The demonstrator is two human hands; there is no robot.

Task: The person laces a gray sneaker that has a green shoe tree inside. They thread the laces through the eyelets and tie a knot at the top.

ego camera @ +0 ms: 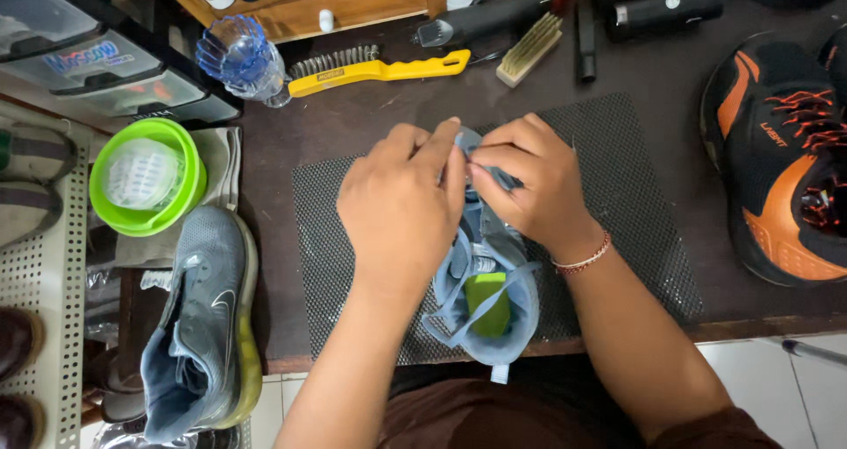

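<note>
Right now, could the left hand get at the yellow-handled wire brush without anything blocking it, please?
Probably yes: the left hand is busy on the blue-grey shoe, but only bare table lies between it and the wire brush.

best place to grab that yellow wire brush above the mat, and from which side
Probably grip the yellow wire brush by its bare handle, the right-hand part with the slot at its end, coming straight down from above. It lies flat, bristles at the left end near the blue plastic bottle.
</note>
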